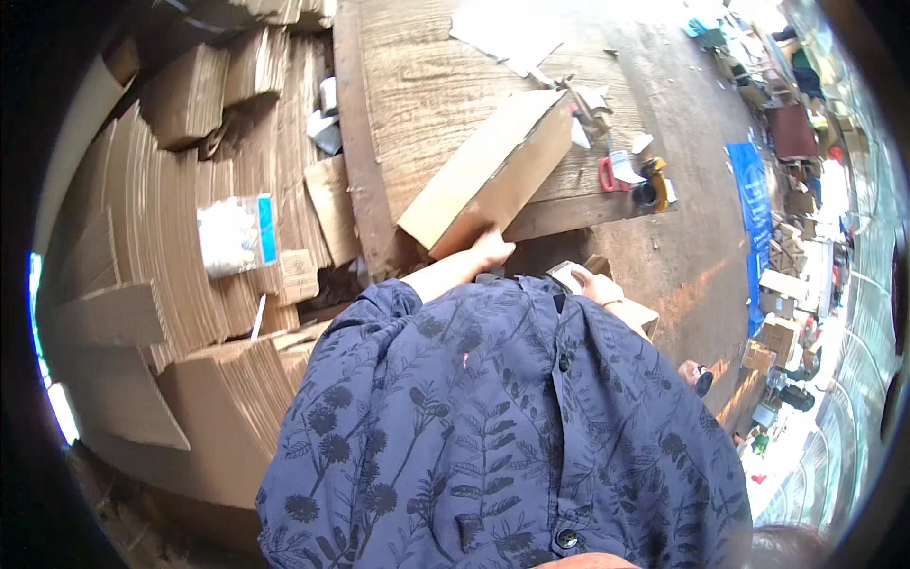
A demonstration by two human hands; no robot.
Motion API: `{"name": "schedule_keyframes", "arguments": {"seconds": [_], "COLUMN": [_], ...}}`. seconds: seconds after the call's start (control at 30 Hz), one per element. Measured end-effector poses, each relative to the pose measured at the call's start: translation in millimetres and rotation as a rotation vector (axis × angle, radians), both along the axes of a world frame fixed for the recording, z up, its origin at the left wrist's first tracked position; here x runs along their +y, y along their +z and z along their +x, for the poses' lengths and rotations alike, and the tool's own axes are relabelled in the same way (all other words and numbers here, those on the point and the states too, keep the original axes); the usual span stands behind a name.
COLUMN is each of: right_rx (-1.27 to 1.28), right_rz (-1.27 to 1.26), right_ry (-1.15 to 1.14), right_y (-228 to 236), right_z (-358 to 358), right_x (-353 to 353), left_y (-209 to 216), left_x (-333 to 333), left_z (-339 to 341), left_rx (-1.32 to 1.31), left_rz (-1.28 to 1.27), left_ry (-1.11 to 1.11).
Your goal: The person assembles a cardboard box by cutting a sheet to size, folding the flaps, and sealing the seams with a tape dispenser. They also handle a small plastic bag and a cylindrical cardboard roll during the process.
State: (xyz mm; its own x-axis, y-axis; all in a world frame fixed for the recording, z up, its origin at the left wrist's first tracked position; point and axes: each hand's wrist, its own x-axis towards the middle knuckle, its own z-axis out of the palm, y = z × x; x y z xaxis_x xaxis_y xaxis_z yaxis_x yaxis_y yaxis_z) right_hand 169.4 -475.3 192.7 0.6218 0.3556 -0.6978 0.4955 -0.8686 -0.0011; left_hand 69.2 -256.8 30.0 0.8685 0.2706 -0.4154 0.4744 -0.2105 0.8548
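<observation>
A long closed cardboard box (507, 175) lies slantwise on the wooden table (417, 57), its near end by the table's front edge. My left hand (493, 248) is right at that near end, its fingers bunched together. Whether it grips anything there is hidden. Close to my body on the right, my right hand (595, 284) is closed round a small flat pale object (567, 276), whose kind I cannot make out. Brown cardboard (643, 318) shows beside my right wrist.
Red-handled scissors (608, 174) and a yellow-and-black tape dispenser (656, 185) lie at the table's right corner. White paper (507, 33) is at the back. Stacked flat cardboard (142, 228) fills the left, with a clear bag (229, 237) on it. A blue sheet (752, 228) lies on the floor at right.
</observation>
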Motion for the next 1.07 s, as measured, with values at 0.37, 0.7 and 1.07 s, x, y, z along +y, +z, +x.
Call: {"name": "schedule_keyframes", "arguments": {"seconds": [0.37,0.7,1.07], "right_rx": [-0.281,-0.115,0.072], "right_rz": [0.255,0.919,1.35], "right_ry": [-0.156,-0.038,0.461], "right_y": [39,41,39], "right_z": [58,201,319], "right_x": [-15,21,73], "left_y": [106,80,197], "left_x": [105,130,64], "left_z": [111,62,233], "left_rx": [-0.126,0.063,-0.02], "left_rz": [0.743,0.632,-0.732], "left_ry": [0.171,-0.135,0.568]}}
